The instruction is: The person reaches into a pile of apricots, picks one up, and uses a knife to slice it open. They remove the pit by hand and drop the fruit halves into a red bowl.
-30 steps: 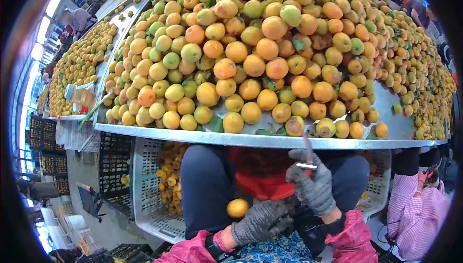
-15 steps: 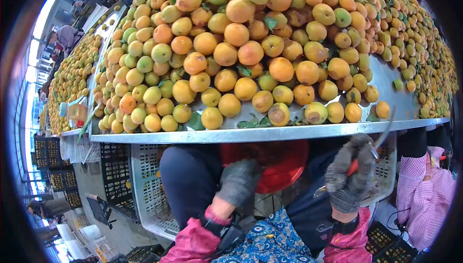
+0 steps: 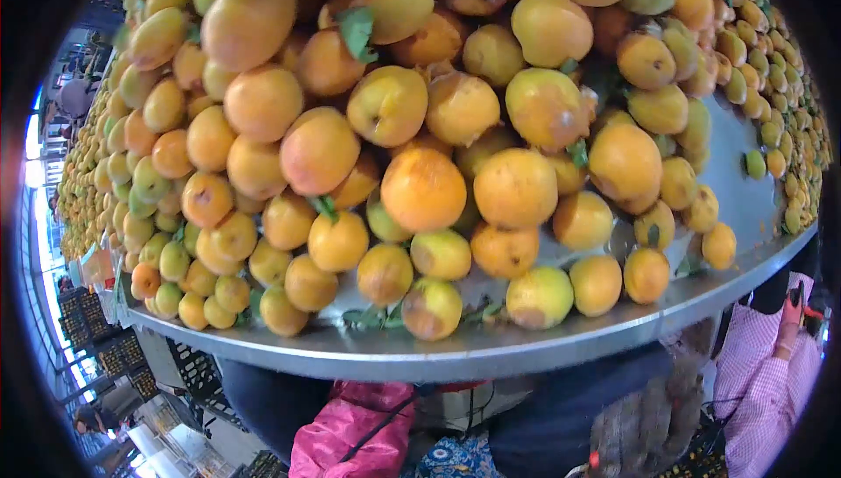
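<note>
A large heap of yellow, orange and greenish apricots (image 3: 424, 189) lies on the metal table (image 3: 491, 360), some with brown patches. My right hand (image 3: 644, 412), in a dark grey knitted glove, is low below the table edge, blurred. It is closed round a knife (image 3: 595, 460), of which only a bit of red handle and a little metal show. My left arm, in a pink sleeve (image 3: 359, 430), reaches under the table edge; that hand is hidden. Apricots with brown spots lie along the near rim, such as one soft-looking apricot (image 3: 431, 309).
Beyond a bare strip of metal, another apricot heap (image 3: 802, 127) lies at the right. A co-worker's pink checked sleeve (image 3: 771, 382) and hand (image 3: 790, 325) are on the right. Stacked black crates (image 3: 83, 316) stand at the left. Green leaves (image 3: 357, 33) lie among the fruit.
My view has moved closer to the heap and table edge. My left hand has gone out of sight under the edge. My right hand has dropped lower, with the knife turned downward.
</note>
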`<control>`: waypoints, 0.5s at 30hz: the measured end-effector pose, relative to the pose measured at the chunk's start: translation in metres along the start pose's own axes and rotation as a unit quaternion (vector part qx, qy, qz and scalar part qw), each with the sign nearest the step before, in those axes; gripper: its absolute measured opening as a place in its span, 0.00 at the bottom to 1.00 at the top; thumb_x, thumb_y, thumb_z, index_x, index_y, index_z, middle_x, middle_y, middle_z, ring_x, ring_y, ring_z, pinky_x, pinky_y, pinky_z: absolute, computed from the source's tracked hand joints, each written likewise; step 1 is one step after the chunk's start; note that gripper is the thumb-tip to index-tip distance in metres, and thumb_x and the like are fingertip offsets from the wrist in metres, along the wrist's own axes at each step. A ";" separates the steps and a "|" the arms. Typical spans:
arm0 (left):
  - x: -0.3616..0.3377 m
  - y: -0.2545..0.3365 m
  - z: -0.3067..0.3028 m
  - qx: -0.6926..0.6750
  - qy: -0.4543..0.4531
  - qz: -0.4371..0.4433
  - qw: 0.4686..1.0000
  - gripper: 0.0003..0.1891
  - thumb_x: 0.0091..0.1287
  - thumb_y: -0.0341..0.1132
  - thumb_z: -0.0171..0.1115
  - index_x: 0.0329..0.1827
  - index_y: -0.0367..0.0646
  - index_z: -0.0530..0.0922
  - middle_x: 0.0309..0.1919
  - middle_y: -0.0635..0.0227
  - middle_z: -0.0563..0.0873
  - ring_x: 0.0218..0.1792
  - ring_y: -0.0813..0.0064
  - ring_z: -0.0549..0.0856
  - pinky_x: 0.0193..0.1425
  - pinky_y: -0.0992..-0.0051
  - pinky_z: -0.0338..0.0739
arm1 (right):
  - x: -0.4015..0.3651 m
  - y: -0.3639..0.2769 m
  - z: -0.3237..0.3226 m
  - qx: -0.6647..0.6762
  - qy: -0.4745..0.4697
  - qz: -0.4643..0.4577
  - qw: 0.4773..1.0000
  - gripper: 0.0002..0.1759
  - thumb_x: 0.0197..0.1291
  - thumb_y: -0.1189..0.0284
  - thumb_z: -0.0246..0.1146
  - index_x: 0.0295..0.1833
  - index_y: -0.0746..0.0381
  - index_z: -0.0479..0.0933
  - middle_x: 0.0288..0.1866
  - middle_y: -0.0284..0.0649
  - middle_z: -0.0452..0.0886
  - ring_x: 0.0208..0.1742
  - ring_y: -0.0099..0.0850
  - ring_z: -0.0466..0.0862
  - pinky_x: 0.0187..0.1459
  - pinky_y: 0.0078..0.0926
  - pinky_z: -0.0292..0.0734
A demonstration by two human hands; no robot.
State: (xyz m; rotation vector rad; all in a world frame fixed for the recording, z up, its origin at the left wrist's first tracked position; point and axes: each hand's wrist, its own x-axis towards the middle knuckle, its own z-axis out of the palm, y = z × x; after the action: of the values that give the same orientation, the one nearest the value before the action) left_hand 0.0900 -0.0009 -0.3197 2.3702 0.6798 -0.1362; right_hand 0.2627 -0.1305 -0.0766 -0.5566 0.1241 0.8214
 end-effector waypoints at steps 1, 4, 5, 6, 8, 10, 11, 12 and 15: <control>0.006 -0.003 0.004 -0.011 -0.004 0.002 1.000 0.19 0.66 0.47 0.60 0.56 0.47 0.79 0.52 0.53 0.83 0.55 0.55 0.81 0.57 0.60 0.78 | 0.010 0.001 -0.004 -0.006 0.008 0.004 1.000 0.23 0.74 0.60 0.50 0.65 0.66 0.66 0.19 0.31 0.66 0.09 0.19 0.63 0.10 0.21 0.62; 0.025 -0.011 0.017 -0.044 -0.015 0.013 0.999 0.19 0.67 0.47 0.60 0.56 0.47 0.79 0.53 0.53 0.83 0.55 0.56 0.81 0.57 0.61 0.78 | 0.037 0.004 -0.016 -0.026 0.032 0.010 0.999 0.23 0.73 0.61 0.51 0.64 0.66 0.67 0.19 0.32 0.66 0.09 0.20 0.63 0.10 0.21 0.62; 0.027 -0.013 0.021 -0.056 -0.021 0.016 0.998 0.19 0.67 0.47 0.59 0.56 0.47 0.79 0.53 0.53 0.83 0.55 0.56 0.81 0.57 0.61 0.78 | 0.043 0.006 -0.020 -0.033 0.042 0.013 0.998 0.23 0.73 0.61 0.51 0.64 0.66 0.67 0.19 0.32 0.66 0.09 0.20 0.64 0.10 0.21 0.63; 0.028 -0.015 0.025 -0.068 -0.025 0.017 0.997 0.20 0.67 0.47 0.59 0.56 0.47 0.78 0.53 0.54 0.83 0.55 0.56 0.82 0.57 0.61 0.78 | 0.048 0.008 -0.024 -0.040 0.051 0.017 0.998 0.22 0.73 0.61 0.51 0.63 0.66 0.67 0.19 0.32 0.67 0.09 0.20 0.64 0.10 0.21 0.63; 0.027 -0.019 0.032 -0.090 -0.033 0.020 0.995 0.20 0.68 0.47 0.59 0.57 0.46 0.78 0.53 0.54 0.83 0.54 0.56 0.82 0.57 0.61 0.78 | 0.056 0.012 -0.031 -0.052 0.067 0.026 0.996 0.22 0.73 0.61 0.52 0.63 0.66 0.68 0.19 0.32 0.67 0.10 0.20 0.64 0.10 0.21 0.63; 0.021 -0.019 0.038 -0.114 -0.042 0.024 0.992 0.20 0.68 0.47 0.58 0.57 0.46 0.78 0.53 0.54 0.83 0.54 0.57 0.82 0.56 0.62 0.78 | 0.057 0.015 -0.035 -0.065 0.086 0.033 0.994 0.21 0.72 0.62 0.52 0.62 0.65 0.68 0.19 0.33 0.67 0.10 0.21 0.65 0.10 0.21 0.63; 0.016 -0.018 0.039 -0.125 -0.045 0.026 0.991 0.20 0.68 0.47 0.58 0.57 0.46 0.78 0.53 0.54 0.83 0.54 0.57 0.82 0.56 0.62 0.78 | 0.056 0.017 -0.036 -0.071 0.094 0.037 0.992 0.21 0.72 0.62 0.52 0.62 0.65 0.68 0.18 0.33 0.68 0.10 0.21 0.65 0.10 0.21 0.63; 0.011 -0.017 0.038 -0.134 -0.049 0.028 0.989 0.20 0.69 0.47 0.58 0.57 0.45 0.78 0.53 0.54 0.83 0.54 0.57 0.82 0.56 0.62 0.78 | 0.055 0.018 -0.036 -0.075 0.101 0.040 0.991 0.21 0.72 0.62 0.53 0.61 0.65 0.69 0.18 0.33 0.68 0.10 0.21 0.65 0.10 0.21 0.63; 0.006 -0.015 0.026 -0.151 -0.046 0.042 0.986 0.20 0.69 0.47 0.57 0.58 0.45 0.77 0.53 0.54 0.83 0.54 0.57 0.82 0.56 0.62 0.78 | 0.051 0.019 -0.029 -0.085 0.108 0.043 0.990 0.20 0.71 0.62 0.53 0.60 0.65 0.69 0.18 0.34 0.68 0.10 0.21 0.66 0.10 0.21 0.64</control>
State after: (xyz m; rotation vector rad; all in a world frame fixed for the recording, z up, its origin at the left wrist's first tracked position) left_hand 0.0895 -0.0050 -0.3497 2.0830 0.5146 -0.0970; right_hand 0.2863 -0.1012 -0.1249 -0.8048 0.2792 0.8588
